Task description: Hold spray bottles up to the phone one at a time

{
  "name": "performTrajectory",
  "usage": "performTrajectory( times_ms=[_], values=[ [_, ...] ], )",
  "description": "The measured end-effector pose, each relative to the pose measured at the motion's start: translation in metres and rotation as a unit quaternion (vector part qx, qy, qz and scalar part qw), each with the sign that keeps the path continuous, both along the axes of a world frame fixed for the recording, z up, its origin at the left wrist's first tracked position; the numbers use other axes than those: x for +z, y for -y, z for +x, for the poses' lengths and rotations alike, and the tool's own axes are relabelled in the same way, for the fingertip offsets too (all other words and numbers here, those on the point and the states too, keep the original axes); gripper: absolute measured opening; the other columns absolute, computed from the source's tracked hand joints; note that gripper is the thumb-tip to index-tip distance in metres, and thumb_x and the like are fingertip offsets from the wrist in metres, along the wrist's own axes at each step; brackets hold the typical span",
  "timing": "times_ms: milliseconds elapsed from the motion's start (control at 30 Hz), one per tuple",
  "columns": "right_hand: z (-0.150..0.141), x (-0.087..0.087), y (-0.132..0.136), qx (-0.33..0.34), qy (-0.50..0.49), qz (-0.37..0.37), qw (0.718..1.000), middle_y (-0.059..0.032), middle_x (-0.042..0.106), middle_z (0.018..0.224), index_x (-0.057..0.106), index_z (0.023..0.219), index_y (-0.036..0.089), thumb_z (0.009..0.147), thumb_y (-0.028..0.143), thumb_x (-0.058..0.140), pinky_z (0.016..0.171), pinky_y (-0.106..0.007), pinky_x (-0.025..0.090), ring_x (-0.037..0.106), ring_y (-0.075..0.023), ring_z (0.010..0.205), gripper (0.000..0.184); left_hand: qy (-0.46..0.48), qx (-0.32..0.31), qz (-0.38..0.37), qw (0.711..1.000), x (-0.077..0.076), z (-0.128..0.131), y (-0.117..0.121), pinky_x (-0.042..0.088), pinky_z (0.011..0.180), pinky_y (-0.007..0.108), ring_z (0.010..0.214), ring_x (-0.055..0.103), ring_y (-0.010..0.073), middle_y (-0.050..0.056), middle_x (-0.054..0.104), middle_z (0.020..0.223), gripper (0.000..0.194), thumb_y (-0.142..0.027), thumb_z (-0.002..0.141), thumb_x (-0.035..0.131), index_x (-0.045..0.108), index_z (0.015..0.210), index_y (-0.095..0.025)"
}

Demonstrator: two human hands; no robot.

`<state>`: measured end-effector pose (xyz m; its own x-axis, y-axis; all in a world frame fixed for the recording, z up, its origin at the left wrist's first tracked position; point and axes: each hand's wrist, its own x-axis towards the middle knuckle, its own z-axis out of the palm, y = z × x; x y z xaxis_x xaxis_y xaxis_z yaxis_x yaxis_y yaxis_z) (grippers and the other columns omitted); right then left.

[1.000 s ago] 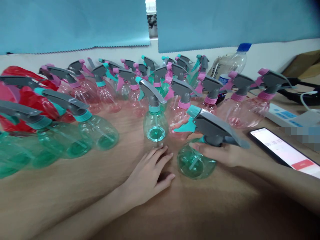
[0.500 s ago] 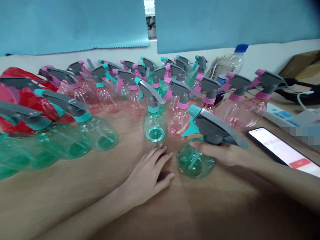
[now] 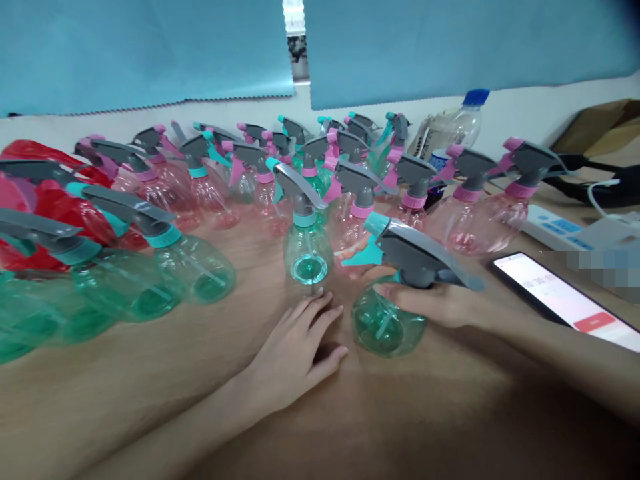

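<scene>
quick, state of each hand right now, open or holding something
Left hand: open, palm down on the table, nothing visible in it.
Right hand: closed, holding a green spray bottle near its neck.

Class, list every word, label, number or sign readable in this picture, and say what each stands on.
"00 30", on the lit white screen of the black phone; the digits after it are blurred.
White marks on the screen's red rectangular button: too blurred to read.
Dark print on the pale packet beside the clear blue-capped plastic bottle: too small to read surely.
Clear green plastic spray bottle in the right hand: no readable text.
</scene>
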<state>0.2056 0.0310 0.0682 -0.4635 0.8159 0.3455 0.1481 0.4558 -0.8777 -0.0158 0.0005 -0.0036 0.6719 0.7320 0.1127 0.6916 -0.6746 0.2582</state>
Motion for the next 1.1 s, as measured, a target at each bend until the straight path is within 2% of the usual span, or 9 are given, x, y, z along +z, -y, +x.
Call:
performTrajectory(
  times_ms=[67, 267, 733, 867, 1100],
  values=[
    [-0.0002, -0.0007, 0.0010, 0.002, -0.011, -0.013, 1.000, 0.0013, 0.062, 0.112, 0.054, 0.104, 0.027, 0.067, 0.002, 0.050, 0.079, -0.027, 0.057, 0.066, -0.0143, 0.088, 0.045, 0.001, 0.000, 0.003, 1.000, -0.0001, -0.0006, 0.0007, 0.032, 0.108, 0.045, 0.134, 0.034, 0.0270, 0.012, 0.044, 0.141, 0.049, -0.039, 0.093, 0.052, 0.042, 0.134, -0.015],
    [-0.0012, -0.0042, 0.0014, 0.030, -0.049, -0.011, 0.998, -0.0007, 0.061, 0.121, 0.053, 0.114, 0.028, 0.071, 0.000, 0.049, 0.090, -0.032, 0.055, 0.064, -0.0170, 0.102, 0.052, 0.010, 0.002, 0.011, 1.000, -0.0023, -0.0011, 0.0011, 0.033, 0.108, 0.044, 0.133, 0.036, 0.0276, 0.012, 0.045, 0.141, 0.050, -0.040, 0.092, 0.052, 0.043, 0.134, -0.015],
    [-0.0034, 0.0027, 0.0020, 0.017, -0.042, -0.018, 0.999, -0.0022, 0.063, 0.120, 0.053, 0.113, 0.027, 0.068, 0.003, 0.050, 0.087, -0.031, 0.056, 0.066, -0.0167, 0.098, 0.051, 0.010, 0.000, 0.009, 1.000, -0.0038, -0.0022, 0.0011, 0.033, 0.107, 0.046, 0.132, 0.036, 0.0274, 0.013, 0.044, 0.141, 0.050, -0.041, 0.092, 0.053, 0.043, 0.134, -0.016],
    [-0.0026, 0.0015, 0.0020, 0.006, -0.034, -0.006, 0.999, -0.0021, 0.065, 0.114, 0.054, 0.113, 0.027, 0.069, 0.003, 0.051, 0.083, -0.032, 0.057, 0.068, -0.0170, 0.093, 0.050, 0.012, 0.002, 0.007, 1.000, -0.0024, -0.0016, 0.0008, 0.033, 0.107, 0.046, 0.132, 0.036, 0.0276, 0.013, 0.045, 0.140, 0.050, -0.040, 0.092, 0.053, 0.044, 0.134, -0.015],
    [-0.0024, -0.0006, 0.0015, -0.004, 0.004, 0.016, 1.000, 0.0013, 0.071, 0.088, 0.062, 0.103, 0.028, 0.072, 0.009, 0.049, 0.078, -0.031, 0.057, 0.068, -0.0183, 0.088, 0.038, 0.009, -0.001, 0.004, 1.000, -0.0011, -0.0006, 0.0009, 0.034, 0.107, 0.046, 0.132, 0.037, 0.0275, 0.013, 0.045, 0.140, 0.049, -0.040, 0.092, 0.053, 0.046, 0.133, -0.015]
  ],
)
